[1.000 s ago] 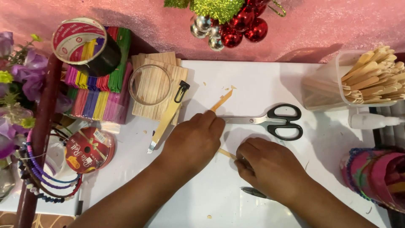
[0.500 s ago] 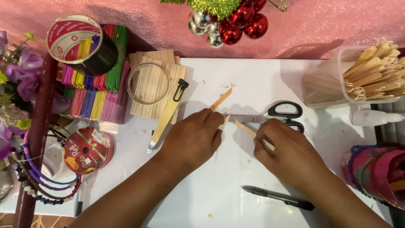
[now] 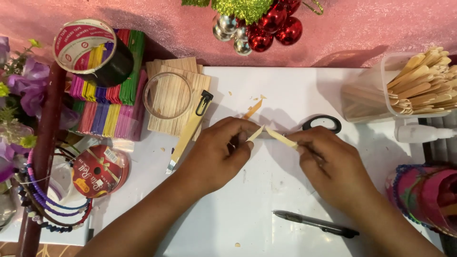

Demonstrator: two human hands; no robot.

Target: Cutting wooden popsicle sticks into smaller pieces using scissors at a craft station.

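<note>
Pen (image 3: 315,223) before scissors (image 3: 322,123) (on sheet (image 3: 247,209)).

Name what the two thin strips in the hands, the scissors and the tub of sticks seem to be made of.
Strip in the left hand and strip in the right hand: pale, matt, likely bare wood. Scissors: glossy black handle, likely plastic; the blades are hidden behind the hands. Tub: clear, slightly cloudy walls, probably plastic. Its sticks: tan, unpainted, apparently wood.
</note>
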